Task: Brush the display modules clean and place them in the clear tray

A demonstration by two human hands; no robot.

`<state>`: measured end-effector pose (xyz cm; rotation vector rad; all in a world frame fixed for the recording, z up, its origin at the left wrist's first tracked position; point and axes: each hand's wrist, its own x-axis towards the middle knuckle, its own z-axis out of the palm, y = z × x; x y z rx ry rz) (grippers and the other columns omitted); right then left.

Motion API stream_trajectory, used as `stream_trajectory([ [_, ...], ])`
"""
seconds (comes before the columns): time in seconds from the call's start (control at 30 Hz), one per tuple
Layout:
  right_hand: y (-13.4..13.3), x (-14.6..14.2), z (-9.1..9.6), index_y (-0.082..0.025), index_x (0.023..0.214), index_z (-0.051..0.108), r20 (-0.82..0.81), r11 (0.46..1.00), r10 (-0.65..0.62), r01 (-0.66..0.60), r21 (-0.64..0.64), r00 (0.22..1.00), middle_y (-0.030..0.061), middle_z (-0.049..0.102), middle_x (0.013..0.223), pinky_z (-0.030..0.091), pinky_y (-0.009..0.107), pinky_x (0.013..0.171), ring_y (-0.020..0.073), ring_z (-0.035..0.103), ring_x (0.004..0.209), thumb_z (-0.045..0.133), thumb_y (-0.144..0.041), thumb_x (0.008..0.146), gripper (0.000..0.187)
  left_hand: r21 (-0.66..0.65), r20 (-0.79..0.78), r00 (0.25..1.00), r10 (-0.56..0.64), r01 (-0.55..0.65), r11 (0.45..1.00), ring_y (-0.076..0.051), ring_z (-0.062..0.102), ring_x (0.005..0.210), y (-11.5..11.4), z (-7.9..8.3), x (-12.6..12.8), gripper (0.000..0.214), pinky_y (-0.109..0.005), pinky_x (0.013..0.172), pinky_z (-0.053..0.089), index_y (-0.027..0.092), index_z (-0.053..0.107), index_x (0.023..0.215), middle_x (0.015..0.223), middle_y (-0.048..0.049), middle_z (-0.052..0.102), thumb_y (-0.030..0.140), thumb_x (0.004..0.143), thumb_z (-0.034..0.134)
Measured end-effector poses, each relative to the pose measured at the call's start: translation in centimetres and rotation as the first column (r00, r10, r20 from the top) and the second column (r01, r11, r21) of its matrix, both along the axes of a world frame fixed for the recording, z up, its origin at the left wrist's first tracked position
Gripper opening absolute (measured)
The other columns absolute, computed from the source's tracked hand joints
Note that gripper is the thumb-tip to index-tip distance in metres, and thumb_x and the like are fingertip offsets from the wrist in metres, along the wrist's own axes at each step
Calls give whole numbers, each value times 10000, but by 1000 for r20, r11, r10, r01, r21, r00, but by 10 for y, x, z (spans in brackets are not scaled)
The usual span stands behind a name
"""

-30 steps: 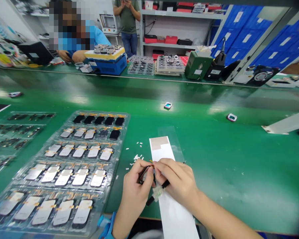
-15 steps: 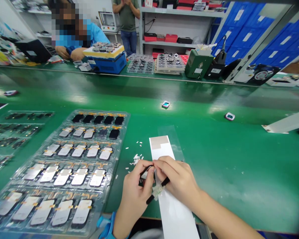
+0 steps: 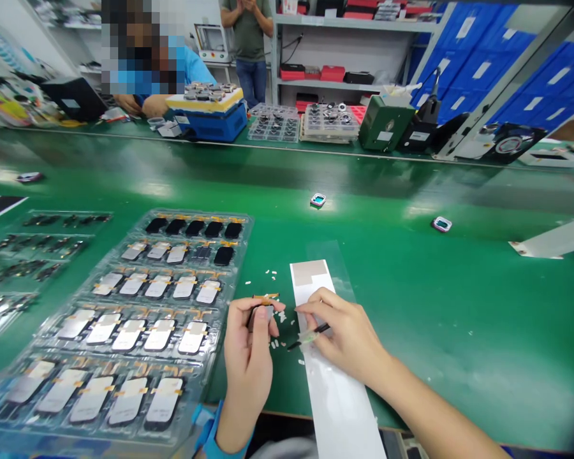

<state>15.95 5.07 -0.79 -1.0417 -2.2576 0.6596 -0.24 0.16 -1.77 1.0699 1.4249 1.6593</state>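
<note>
Small flex-cable part (image 3: 261,313) is clenched by the fingers of the left hand (image 3: 247,360) above the green tabletop (image 3: 459,331). Black tool (image 3: 319,330) is pinched by the right hand (image 3: 347,338), over the white strip (image 3: 337,382).

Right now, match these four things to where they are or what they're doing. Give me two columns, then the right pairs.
Things:
1. Left hand
2. Right hand
3. White strip
4. Clear tray

Places and states:
A. Holds a black tool
B. Lies flat on the green mat
C. Pinches a small part with orange flex
D. Sits left of both hands, carrying rows of panels

Pairs: 1-C, 2-A, 3-B, 4-D
</note>
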Motion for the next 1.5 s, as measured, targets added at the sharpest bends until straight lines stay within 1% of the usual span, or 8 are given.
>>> stream_trajectory([
  [0.27,5,0,-7,-203,742,583,-39,991,-96,99,88,995,-19,554,718,371,227,553,104,507,604,558,-137,860,137,-10,150,984,-93,95,995,-84,536,533,-2,3,0,153,-204,538,479,216,474,960,767,7,683,350,984,544],
  [0.37,11,1,0,-206,727,533,-235,979,-178,149,-140,955,-44,496,658,335,222,513,87,428,532,611,-237,866,162,-39,202,963,-178,190,981,-89,543,534,-6,5,1,205,-204,541,476,220,452,948,741,3,687,397,979,550],
  [0.5,19,4,12,-185,788,615,-410,867,-258,23,-497,875,-21,575,697,341,216,498,79,441,528,653,-321,838,150,-87,215,903,-371,397,914,-71,464,430,-9,8,5,203,-172,426,357,233,428,974,640,42,632,416,999,511],
  [0.73,14,4,13,-178,677,691,-421,782,-149,-155,-604,895,-19,565,565,356,241,490,98,433,507,688,-468,799,314,-145,50,884,-464,466,873,-94,407,589,-4,0,7,171,-199,529,335,244,441,1045,731,50,466,414,1026,451],
  [0.93,11,4,12,-179,684,700,-461,717,-161,-218,-662,873,-87,325,465,208,240,448,74,246,465,723,-515,775,349,-179,99,857,-506,516,838,-121,357,605,-7,-4,7,195,-234,543,300,254,398,1024,709,59,400,447,1027,420],
  [1.13,7,2,13,-171,701,707,-462,810,-168,-145,-568,871,-104,268,483,175,242,459,65,210,465,700,-348,806,206,-183,134,840,-526,543,820,-127,353,612,-9,-2,6,204,-241,548,297,258,390,1028,705,62,368,462,1027,399],
  [1.33,2,0,14,-172,699,695,-437,860,-199,-57,-507,877,-34,522,573,292,241,481,90,380,518,674,-307,794,167,-173,175,831,-528,554,814,-112,353,600,-8,-4,7,182,-233,539,300,256,387,1030,718,64,382,434,1030,424],
  [1.5,2,0,12,-175,696,689,-433,868,-192,-54,-494,881,-23,550,581,332,241,494,102,431,541,665,-311,809,179,-151,173,828,-534,558,816,-100,350,582,-6,-4,9,183,-218,523,294,253,382,1015,696,74,385,430,1032,426],
])
